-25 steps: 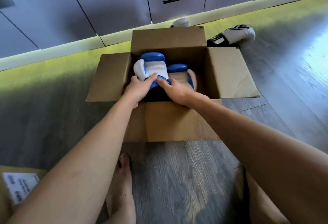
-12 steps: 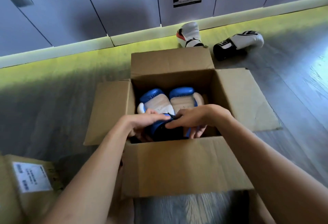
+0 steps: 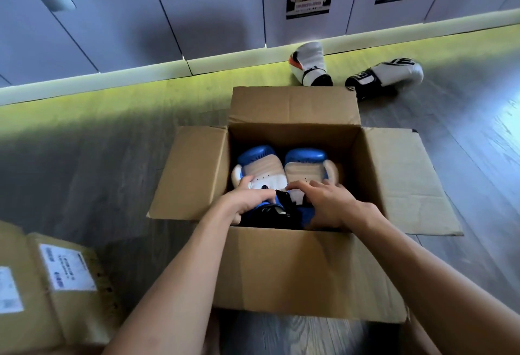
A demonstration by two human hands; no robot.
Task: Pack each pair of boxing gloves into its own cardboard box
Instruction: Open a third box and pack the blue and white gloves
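Blue gloves [image 3: 281, 168] lengthwise in box [image 3: 295, 270], cuffs toward body. Left hand [image 3: 247, 202] gripping left cuff; right hand [image 3: 326, 202] spread flat on right cuff.

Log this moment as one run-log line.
left hand, right hand: on blue gloves | in open box | white gloves: unpacked

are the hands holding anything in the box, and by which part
Both rest on the blue-and-white boxing gloves at the cuff ends inside the open cardboard box: left hand, right hand. A closed grip cannot be told.
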